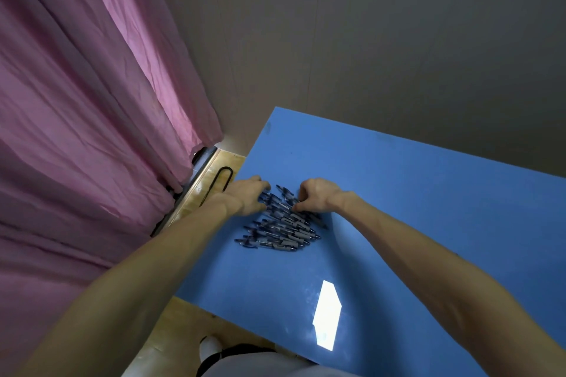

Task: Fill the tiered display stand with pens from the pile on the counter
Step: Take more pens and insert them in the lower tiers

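Note:
A pile of several blue and grey pens (283, 231) lies on the blue counter (413, 208), near its left edge. My left hand (248, 194) reaches over the far left end of the pile, fingers curled down onto the pens. My right hand (317, 194) is at the far right end of the pile, its fingers curled and its thumb pressed against the pens. Both hands grip pens at the top of the pile. No display stand is in view.
A pink curtain (92, 116) hangs to the left. A grey wall (367, 40) stands behind the counter. Wooden floor (211, 180) with a black looped cable shows between curtain and counter. A bright light reflection (327, 315) sits on the counter's near part.

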`<action>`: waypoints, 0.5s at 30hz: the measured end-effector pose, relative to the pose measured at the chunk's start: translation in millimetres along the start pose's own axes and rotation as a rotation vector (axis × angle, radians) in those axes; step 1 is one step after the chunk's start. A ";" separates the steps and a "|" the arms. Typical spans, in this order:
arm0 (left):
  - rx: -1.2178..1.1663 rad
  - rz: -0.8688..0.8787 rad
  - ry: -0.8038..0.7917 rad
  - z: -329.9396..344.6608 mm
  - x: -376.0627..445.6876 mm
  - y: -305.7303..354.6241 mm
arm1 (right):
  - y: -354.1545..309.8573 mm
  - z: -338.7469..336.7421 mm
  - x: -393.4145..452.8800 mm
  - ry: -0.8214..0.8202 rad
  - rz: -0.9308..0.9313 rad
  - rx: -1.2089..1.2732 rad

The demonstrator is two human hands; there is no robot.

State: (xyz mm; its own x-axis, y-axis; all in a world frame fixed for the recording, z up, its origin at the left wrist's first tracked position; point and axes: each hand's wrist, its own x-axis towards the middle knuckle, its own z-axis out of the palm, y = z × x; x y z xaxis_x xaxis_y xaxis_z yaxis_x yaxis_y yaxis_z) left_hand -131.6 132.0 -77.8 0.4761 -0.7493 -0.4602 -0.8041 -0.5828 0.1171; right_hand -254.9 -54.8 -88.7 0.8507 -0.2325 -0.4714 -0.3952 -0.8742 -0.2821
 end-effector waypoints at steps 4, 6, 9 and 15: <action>0.054 0.039 -0.005 -1.6 6.8 3.7 | 2.3 -5.3 4.3 -0.064 0.030 0.057; 0.079 0.061 -0.005 -3.2 10.5 6.1 | 4.2 -6.5 6.3 -0.089 0.042 0.090; 0.089 0.071 0.013 -5.3 13.6 8.7 | 5.1 -6.0 6.5 -0.097 0.049 0.110; 0.030 0.065 0.078 -1.1 7.9 7.8 | 1.4 -5.3 6.0 -0.038 0.046 0.109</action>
State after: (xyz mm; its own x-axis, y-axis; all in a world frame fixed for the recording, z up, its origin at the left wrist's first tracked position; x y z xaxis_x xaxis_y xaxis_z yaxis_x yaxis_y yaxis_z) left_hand -133.8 121.1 -79.5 0.4483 -0.8079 -0.3824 -0.8439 -0.5236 0.1169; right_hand -248.5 -59.6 -87.5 0.8176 -0.2532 -0.5171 -0.4709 -0.8110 -0.3474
